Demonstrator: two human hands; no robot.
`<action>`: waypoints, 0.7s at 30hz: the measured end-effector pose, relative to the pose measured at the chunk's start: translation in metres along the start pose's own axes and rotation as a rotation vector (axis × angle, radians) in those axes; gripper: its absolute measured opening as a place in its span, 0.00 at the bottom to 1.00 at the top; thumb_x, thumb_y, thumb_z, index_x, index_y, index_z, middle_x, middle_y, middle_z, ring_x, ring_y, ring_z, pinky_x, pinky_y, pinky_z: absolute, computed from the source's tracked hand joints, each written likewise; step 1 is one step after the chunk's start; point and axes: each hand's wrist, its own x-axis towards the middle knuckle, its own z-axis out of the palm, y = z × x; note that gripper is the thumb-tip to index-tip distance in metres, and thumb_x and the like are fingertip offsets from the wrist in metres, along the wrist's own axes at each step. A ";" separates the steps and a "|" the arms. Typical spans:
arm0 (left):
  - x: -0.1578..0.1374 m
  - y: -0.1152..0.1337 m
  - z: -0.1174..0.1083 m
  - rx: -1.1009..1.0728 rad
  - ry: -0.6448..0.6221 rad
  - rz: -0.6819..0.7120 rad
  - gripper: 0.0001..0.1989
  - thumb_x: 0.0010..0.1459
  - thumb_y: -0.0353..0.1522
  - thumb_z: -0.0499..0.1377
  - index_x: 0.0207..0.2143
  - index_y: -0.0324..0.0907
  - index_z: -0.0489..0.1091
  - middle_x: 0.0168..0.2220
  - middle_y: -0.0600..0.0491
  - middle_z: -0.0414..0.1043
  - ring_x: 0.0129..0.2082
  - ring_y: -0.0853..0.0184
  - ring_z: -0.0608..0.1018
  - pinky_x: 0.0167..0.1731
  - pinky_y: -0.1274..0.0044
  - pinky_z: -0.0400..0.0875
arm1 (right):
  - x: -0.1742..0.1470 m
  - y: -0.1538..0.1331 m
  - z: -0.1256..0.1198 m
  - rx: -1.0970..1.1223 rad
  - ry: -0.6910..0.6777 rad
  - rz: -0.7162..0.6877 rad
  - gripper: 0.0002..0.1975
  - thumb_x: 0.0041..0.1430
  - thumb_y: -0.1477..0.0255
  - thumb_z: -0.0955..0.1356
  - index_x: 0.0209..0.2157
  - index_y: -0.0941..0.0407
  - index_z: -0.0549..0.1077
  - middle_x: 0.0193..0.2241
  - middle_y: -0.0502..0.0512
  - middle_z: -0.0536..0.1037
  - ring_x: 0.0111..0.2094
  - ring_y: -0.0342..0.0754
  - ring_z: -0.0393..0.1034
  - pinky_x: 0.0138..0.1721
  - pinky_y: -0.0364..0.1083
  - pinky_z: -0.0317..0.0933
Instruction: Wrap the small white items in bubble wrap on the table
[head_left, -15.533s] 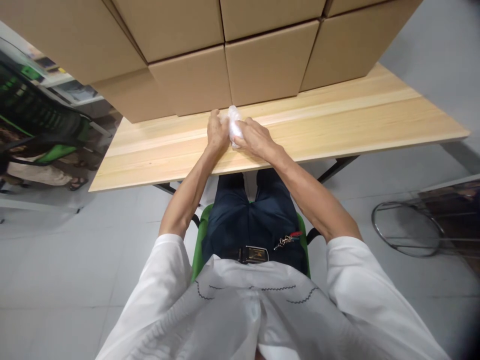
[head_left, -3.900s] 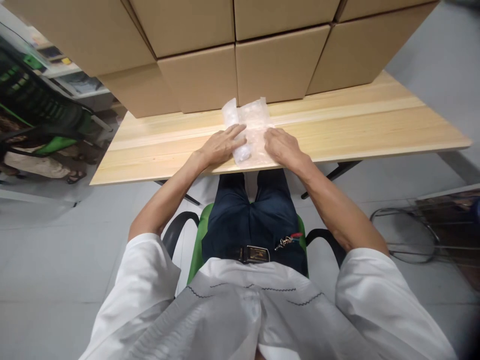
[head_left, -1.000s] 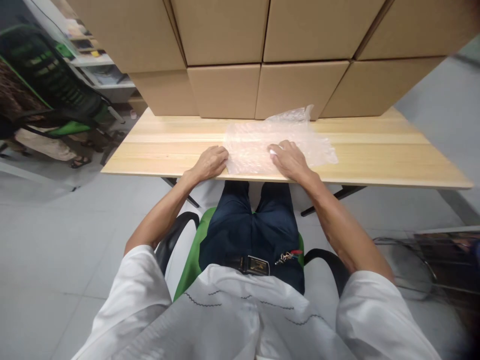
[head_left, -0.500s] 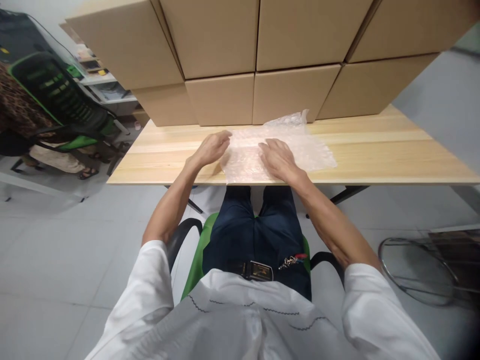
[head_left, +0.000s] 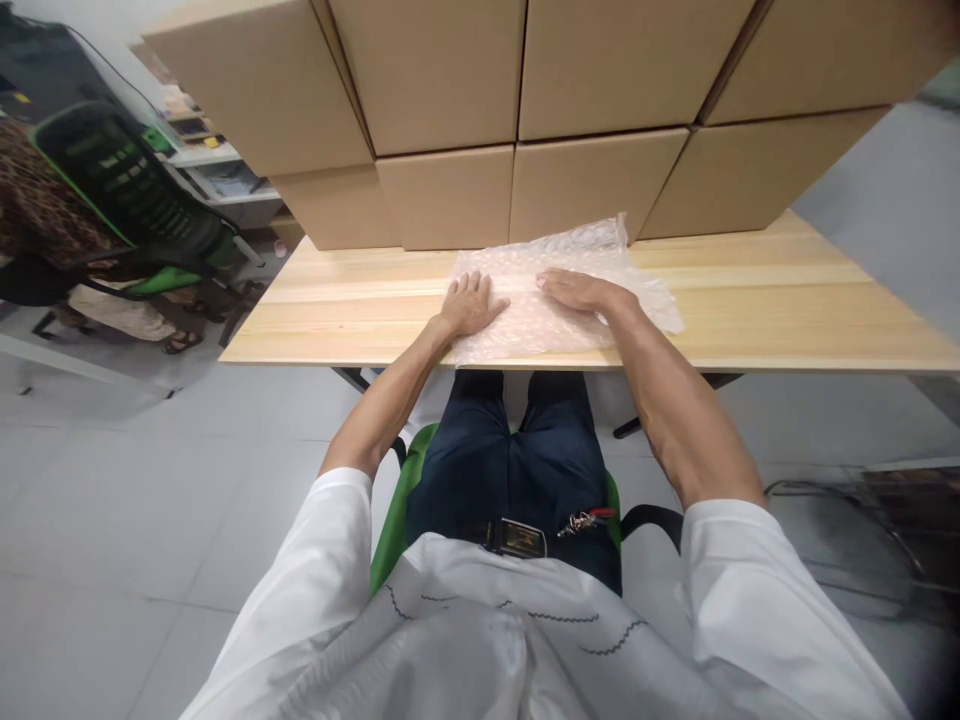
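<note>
A sheet of clear, pinkish bubble wrap (head_left: 525, 325) lies on the wooden table in front of me, its far right corner crumpled and raised against the boxes. My left hand (head_left: 471, 303) rests flat on its left part, fingers spread and pointing away from me. Over the right half of the sheet lies my right hand (head_left: 576, 290), fingers stretched out to the left, palm down. Neither hand grips anything that I can see.
Stacked cardboard boxes (head_left: 446, 198) line the back of the wooden table (head_left: 337, 310). At left, a person sits on a green and black office chair (head_left: 127, 185). A round metal stool frame (head_left: 840, 545) stands on the floor at right.
My left hand has moved right from the sheet's left edge and now lies flat on it. My right hand has turned and shifted slightly right and away from me.
</note>
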 end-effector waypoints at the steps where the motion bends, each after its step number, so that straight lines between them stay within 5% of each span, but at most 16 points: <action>1: 0.002 -0.002 0.000 -0.005 0.010 -0.012 0.50 0.89 0.56 0.52 0.94 0.29 0.56 0.97 0.26 0.49 0.98 0.30 0.54 0.96 0.44 0.48 | -0.001 0.002 -0.001 -0.017 -0.023 0.028 0.37 0.91 0.60 0.60 0.88 0.60 0.74 0.92 0.66 0.68 0.94 0.61 0.60 0.96 0.62 0.53; 4: 0.008 -0.009 0.000 -0.031 0.044 -0.046 0.49 0.88 0.57 0.53 0.94 0.32 0.59 0.97 0.27 0.51 0.98 0.32 0.55 0.96 0.44 0.49 | 0.000 -0.003 0.000 -0.075 -0.061 0.092 0.38 0.91 0.62 0.60 0.91 0.63 0.69 0.94 0.70 0.61 0.96 0.61 0.54 0.96 0.62 0.50; 12: 0.015 -0.028 -0.001 -0.015 0.077 -0.069 0.48 0.88 0.56 0.54 0.91 0.28 0.62 0.95 0.21 0.53 0.97 0.28 0.58 0.94 0.41 0.53 | 0.004 -0.046 0.001 -0.158 0.001 0.256 0.34 0.90 0.59 0.62 0.81 0.63 0.82 0.82 0.81 0.80 0.80 0.76 0.81 0.80 0.70 0.75; 14: 0.014 -0.030 0.000 -0.015 0.080 -0.058 0.49 0.88 0.57 0.54 0.92 0.30 0.62 0.95 0.22 0.54 0.97 0.28 0.58 0.94 0.40 0.53 | 0.006 -0.063 0.003 -0.149 0.017 0.241 0.35 0.91 0.57 0.62 0.84 0.62 0.78 0.83 0.81 0.79 0.82 0.77 0.78 0.83 0.71 0.71; 17: 0.013 -0.034 0.000 -0.009 0.072 -0.040 0.51 0.87 0.59 0.52 0.93 0.31 0.59 0.96 0.23 0.52 0.98 0.28 0.56 0.94 0.40 0.50 | 0.014 -0.084 0.008 -0.116 -0.023 0.095 0.38 0.92 0.55 0.63 0.91 0.56 0.69 0.95 0.73 0.61 0.94 0.75 0.59 0.94 0.74 0.52; 21: 0.014 -0.042 0.003 -0.011 0.054 -0.021 0.52 0.87 0.59 0.50 0.93 0.29 0.58 0.96 0.21 0.48 0.98 0.27 0.54 0.94 0.37 0.48 | 0.028 -0.079 0.006 -0.086 -0.137 0.052 0.40 0.96 0.53 0.59 0.96 0.54 0.59 0.97 0.69 0.49 0.98 0.73 0.45 0.95 0.79 0.40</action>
